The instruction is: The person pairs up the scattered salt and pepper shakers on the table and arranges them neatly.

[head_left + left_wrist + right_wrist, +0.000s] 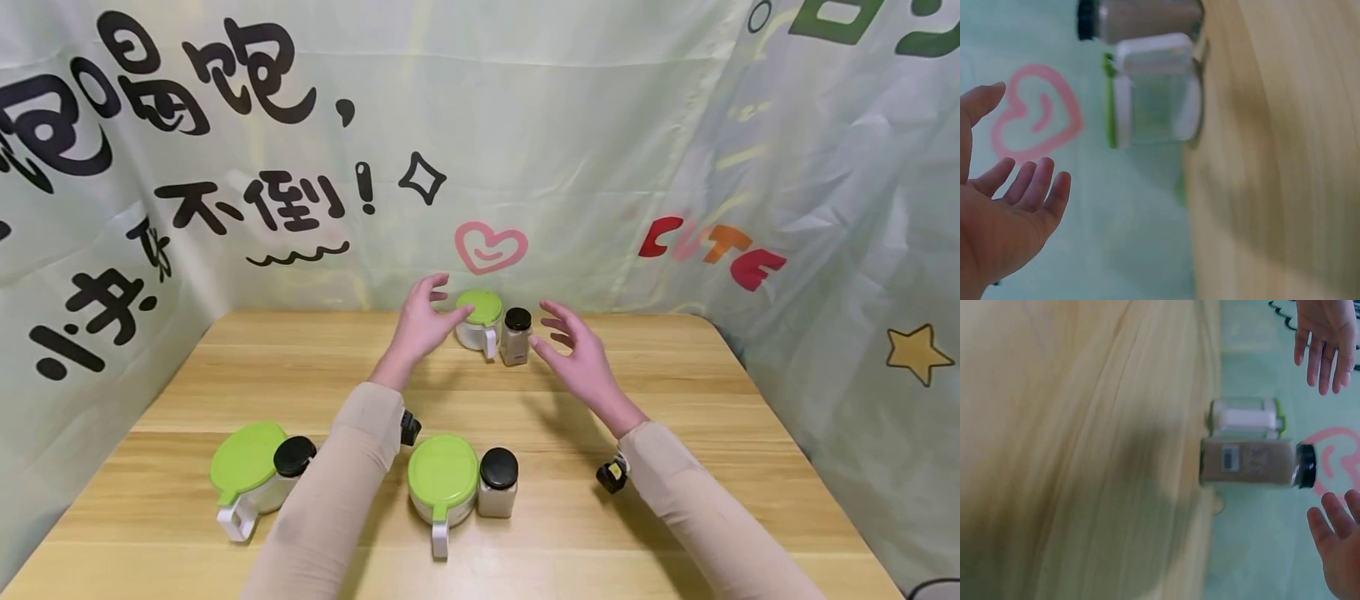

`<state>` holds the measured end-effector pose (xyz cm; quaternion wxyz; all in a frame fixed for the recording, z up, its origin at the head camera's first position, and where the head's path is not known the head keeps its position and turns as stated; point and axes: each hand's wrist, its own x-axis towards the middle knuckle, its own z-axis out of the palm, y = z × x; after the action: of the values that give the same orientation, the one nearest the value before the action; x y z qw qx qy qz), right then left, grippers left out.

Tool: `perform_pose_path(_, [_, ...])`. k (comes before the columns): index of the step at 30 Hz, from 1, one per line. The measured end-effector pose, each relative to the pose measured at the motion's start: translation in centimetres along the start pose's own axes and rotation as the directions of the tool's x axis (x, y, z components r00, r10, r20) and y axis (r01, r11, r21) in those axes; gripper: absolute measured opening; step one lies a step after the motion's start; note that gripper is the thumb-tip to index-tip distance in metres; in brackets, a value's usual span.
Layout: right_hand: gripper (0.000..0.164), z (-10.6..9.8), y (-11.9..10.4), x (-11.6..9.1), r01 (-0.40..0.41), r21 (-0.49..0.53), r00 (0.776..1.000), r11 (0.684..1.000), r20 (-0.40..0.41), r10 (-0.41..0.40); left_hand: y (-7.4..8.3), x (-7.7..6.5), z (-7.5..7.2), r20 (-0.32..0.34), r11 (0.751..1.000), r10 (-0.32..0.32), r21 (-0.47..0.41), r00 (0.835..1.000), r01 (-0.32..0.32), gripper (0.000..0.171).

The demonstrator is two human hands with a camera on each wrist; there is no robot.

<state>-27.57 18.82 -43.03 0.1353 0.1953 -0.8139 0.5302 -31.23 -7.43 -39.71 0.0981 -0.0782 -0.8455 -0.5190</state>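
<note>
At the back of the table stand a clear seasoning jar with a green lid and white handle and a black-capped shaker bottle of brownish powder, side by side. My left hand is raised to the left of the jar, fingers spread; its thumb overlaps the lid in the head view. To the right of the bottle, my right hand hovers with fingers apart and slightly bent. Both palms face the pair, and neither hand holds anything. In the right wrist view the bottle stands beside the jar.
Nearer on the wooden table, another green-lidded jar stands beside a black-capped bottle. At the left, a third jar and bottle are partly hidden by my left sleeve. A printed cloth hangs behind the table.
</note>
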Motion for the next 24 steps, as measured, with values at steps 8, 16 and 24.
perform_pose_path(8, [0.063,0.1,2.1,2.1,-0.054,0.022,0.997,0.998,0.064,0.053,-2.9,2.4,0.8,0.118,0.994,-0.108,-0.023,0.987,0.111,0.087])
perform_pose_path(16, [0.073,0.4,4.1,3.5,-0.158,0.062,0.975,0.985,0.165,0.146,-4.8,3.7,1.8,0.195,0.992,-0.128,0.016,0.972,0.127,0.097])
perform_pose_path(24, [0.075,1.1,4.8,4.2,-0.231,0.027,0.953,0.972,0.209,0.221,-5.9,4.6,2.3,0.259,0.994,-0.112,0.018,0.959,0.112,0.095])
